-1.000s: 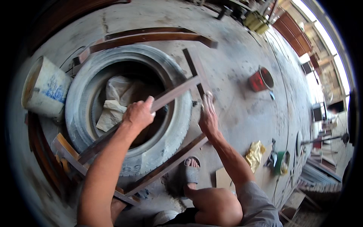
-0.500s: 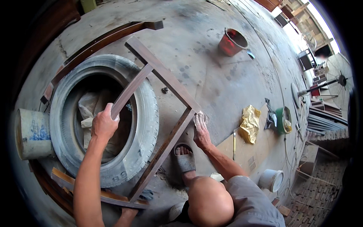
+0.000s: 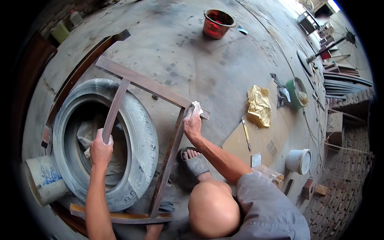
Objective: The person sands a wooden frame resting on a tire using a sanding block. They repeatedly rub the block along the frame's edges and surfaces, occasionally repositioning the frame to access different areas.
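Concrete floor [image 3: 224, 68], grey, dusty, stained with dark spots and streaks, filling most of the head view. Brick paving [image 3: 344, 188] along the floor's right edge, with stacked metal sheets and a standing fan [image 3: 344, 38] toward the far right corner.

Wooden frame [image 3: 148, 85] of dark brown bars, lying tilted across an old tyre [image 3: 140, 140] at the floor's left side: 1 long bar across the far side, 2 side bars running back toward the near edge, 1 bar at the near end. Crumpled pale sacking inside the tyre's hole. White bucket [image 3: 42, 180] just beside the tyre at the near left edge. More dark timber [image 3: 80, 72] curving along the left edge.

Left hand [image 3: 101, 148] clenched around the left side bar, over the tyre's hole. Right hand [image 3: 193, 122] pressed on the frame's right corner joint, fingers curled on a small pale pad [image 3: 197, 107], sandpaper or cloth, cannot tell which.

Foot in a grey sandal [image 3: 195, 162] on the floor just beside the right side bar.

Red bucket [image 3: 217, 23] near the far edge, well apart from the frame. Yellow crumpled cloth [image 3: 259, 106] right of the frame, next to a flat cardboard sheet [image 3: 256, 140]. Green tub [image 3: 296, 93] beyond the cloth, white tub [image 3: 299, 161] near the right edge.
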{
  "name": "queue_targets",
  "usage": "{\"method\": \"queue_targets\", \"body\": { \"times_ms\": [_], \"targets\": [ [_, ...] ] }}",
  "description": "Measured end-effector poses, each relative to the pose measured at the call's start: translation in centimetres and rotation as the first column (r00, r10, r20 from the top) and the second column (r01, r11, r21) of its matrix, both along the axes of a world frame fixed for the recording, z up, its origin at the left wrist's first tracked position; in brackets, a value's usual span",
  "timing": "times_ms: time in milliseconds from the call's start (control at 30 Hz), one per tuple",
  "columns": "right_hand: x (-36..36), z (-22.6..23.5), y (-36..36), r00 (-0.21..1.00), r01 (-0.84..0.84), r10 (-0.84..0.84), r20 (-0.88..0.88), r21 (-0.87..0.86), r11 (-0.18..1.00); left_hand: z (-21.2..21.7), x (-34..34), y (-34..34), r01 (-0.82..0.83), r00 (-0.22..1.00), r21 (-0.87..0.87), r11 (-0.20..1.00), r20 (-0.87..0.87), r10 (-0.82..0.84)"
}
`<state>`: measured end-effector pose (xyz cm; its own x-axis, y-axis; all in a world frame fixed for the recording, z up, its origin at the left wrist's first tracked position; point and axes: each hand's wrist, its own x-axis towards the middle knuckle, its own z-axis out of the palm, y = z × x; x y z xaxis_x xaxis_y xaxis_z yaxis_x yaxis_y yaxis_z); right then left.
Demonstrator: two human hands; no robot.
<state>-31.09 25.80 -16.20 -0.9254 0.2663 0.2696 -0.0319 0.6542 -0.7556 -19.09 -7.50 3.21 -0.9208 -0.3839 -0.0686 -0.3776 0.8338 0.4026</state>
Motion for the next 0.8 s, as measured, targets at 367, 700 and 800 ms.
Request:
{"method": "queue_targets", "body": {
  "times_ms": [367,700,800],
  "targets": [
    [0.4,3.0,-1.4,0.803,0.041,0.030,0.595,-0.106,0.994,1.0,2.5,-2.6,-0.050,0.999,-0.074,0.996,0.015,0.051],
    [-0.9,1.6,0.3,0.858,0.101,-0.057,0.510,-0.059,0.993,0.6,1.1,-1.1,-0.017,1.000,-0.048,0.999,0.023,0.018],
    [-0.6,2.2,-1.2,0.944,-0.021,0.038,0.327,-0.054,0.998,0.7,0.8,-0.8,-0.019,1.000,-0.027,0.999,-0.003,0.019]
  ]
}}
